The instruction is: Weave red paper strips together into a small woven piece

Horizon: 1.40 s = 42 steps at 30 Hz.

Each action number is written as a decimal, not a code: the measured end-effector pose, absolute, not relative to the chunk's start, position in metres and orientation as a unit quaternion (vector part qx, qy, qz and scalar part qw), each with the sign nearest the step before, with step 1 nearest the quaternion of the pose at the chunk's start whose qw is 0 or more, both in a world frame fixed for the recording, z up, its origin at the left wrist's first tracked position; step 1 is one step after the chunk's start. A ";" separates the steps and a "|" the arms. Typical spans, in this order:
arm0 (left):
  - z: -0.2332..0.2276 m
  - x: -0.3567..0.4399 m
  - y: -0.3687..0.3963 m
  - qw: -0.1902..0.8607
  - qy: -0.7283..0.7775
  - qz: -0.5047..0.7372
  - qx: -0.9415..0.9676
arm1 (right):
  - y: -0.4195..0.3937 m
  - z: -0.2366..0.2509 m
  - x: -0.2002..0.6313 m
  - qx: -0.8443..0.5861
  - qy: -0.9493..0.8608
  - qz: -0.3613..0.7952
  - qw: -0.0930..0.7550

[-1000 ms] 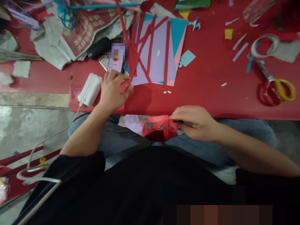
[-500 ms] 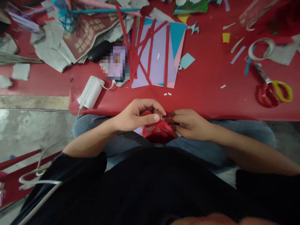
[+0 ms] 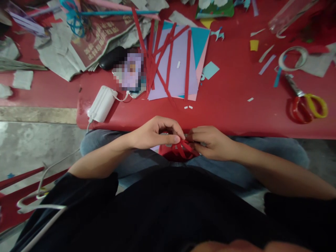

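Both my hands meet over my lap, just below the near edge of the red table [image 3: 236, 115]. My left hand [image 3: 154, 134] has thumb and forefinger pressed together on a red paper strip [image 3: 183, 144], and my right hand [image 3: 210, 141] pinches the same small red paper piece [image 3: 175, 152] from the other side, its fingers curled shut on it.

What could go wrong here, I judge: the strips are thin, and if my two pinches pull apart from each other the paper may tear where they cross. A loose pinch would let a strip slide out and the crossing come undone (it looks held by my fingers alone, though I cannot tell if anything is glued).

The piece itself is bright red, small, with narrow strips crossing over a broader folded part; my fingers hide much of it.

Beyond my grip, further across the table, lie more red strips [image 3: 168, 59] over a lilac sheet [image 3: 178, 77]. Far to the right of my right hand are the scissors [image 3: 307, 103].
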<state>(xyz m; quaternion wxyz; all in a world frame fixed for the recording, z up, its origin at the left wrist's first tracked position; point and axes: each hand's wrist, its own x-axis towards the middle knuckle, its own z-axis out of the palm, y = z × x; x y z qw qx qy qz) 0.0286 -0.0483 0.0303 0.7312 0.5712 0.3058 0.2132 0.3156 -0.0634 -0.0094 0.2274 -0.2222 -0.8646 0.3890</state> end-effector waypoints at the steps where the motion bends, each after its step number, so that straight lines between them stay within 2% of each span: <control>1: 0.030 0.029 -0.048 0.733 0.310 0.208 0.568 | -0.063 -0.010 0.315 -0.222 -0.866 0.384 0.232; 14: 0.024 0.027 -0.046 0.752 0.321 0.138 0.559 | -0.067 -0.012 0.309 -0.220 -0.844 0.384 0.303; 25: 0.030 0.025 -0.051 0.710 0.317 0.137 0.614 | -0.070 -0.012 0.304 -0.225 -0.853 0.376 0.282; 32: 0.019 0.029 -0.050 0.716 0.323 0.107 0.610 | -0.071 -0.015 0.293 -0.216 -0.824 0.430 0.300; 42: 0.021 0.032 -0.051 0.653 0.375 0.056 0.655 | -0.075 -0.017 0.294 -0.194 -0.796 0.511 0.260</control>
